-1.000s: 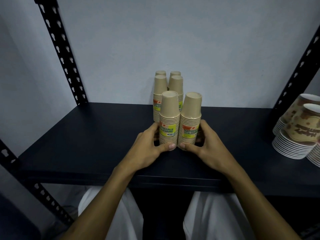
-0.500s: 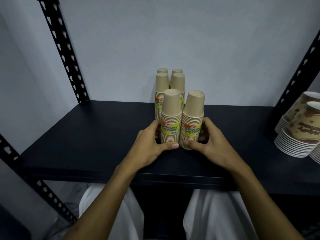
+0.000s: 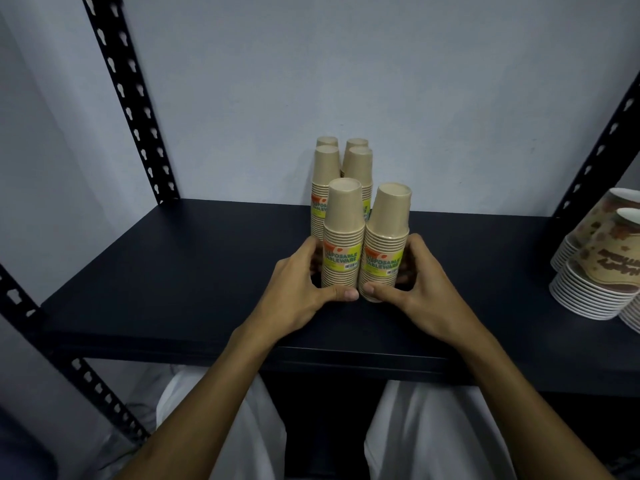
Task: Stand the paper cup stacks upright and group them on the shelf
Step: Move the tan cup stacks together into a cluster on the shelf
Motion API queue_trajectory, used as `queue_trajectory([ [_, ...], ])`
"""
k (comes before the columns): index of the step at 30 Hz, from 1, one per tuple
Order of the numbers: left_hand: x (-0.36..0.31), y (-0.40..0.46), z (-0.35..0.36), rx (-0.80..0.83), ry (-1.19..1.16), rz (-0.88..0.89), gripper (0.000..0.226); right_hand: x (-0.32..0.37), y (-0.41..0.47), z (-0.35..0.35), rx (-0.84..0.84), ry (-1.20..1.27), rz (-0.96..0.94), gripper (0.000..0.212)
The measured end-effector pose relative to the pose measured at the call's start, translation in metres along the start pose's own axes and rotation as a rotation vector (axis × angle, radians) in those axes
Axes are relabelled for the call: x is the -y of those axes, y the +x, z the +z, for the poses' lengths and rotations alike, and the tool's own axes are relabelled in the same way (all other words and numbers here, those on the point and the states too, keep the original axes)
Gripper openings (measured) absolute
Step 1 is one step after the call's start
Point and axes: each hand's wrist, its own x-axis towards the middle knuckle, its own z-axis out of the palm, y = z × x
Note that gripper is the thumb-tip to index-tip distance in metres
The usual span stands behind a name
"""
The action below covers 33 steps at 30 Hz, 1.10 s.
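Several tan paper cup stacks stand upright, mouths down, in a tight cluster at the middle of the dark shelf point(image 3: 180, 271). The front left stack point(image 3: 343, 237) and the front right stack point(image 3: 386, 237) carry yellow and orange labels. Behind them stand the rear stacks point(image 3: 346, 168), close to the wall. My left hand point(image 3: 304, 289) wraps the base of the front left stack, thumb across its front. My right hand point(image 3: 415, 289) wraps the base of the front right stack, which leans slightly right.
Printed brown and white cup stacks point(image 3: 599, 271) lie tilted at the shelf's right end. Black perforated uprights stand at the back left point(image 3: 128, 98) and right point(image 3: 602, 143). A pale wall closes the back. White trousers show below the shelf edge.
Both hands have slid the two front stacks a little farther back, closer to the rear stacks. The grip on each base is unchanged.
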Motion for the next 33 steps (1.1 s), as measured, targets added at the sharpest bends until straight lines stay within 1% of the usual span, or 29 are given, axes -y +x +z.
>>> queue_trajectory([
  [6,0.004,0.007,-0.004,-0.055,0.033,0.009,0.075,0.001,0.015,0.001,0.046,-0.073,-0.016,0.06],
  [9,0.006,0.017,-0.009,-0.073,0.118,0.019,0.074,-0.001,0.034,0.005,0.08,-0.102,-0.022,0.066],
  [14,0.015,0.042,-0.016,-0.117,0.273,0.004,0.073,-0.011,0.066,0.016,0.084,-0.163,-0.005,0.065],
  [18,0.019,0.056,-0.02,-0.103,0.33,-0.002,0.075,-0.015,0.077,0.019,0.054,-0.234,-0.009,0.063],
  [21,0.022,0.061,-0.018,-0.096,0.363,-0.021,0.075,-0.019,0.081,0.02,0.053,-0.232,-0.004,0.062],
  [28,0.027,0.064,-0.015,-0.113,0.357,-0.072,0.076,-0.022,0.078,0.027,-0.03,-0.185,0.034,0.054],
  [33,0.027,0.063,-0.013,-0.127,0.316,-0.089,0.076,-0.018,0.075,0.026,-0.053,-0.134,0.058,0.059],
])
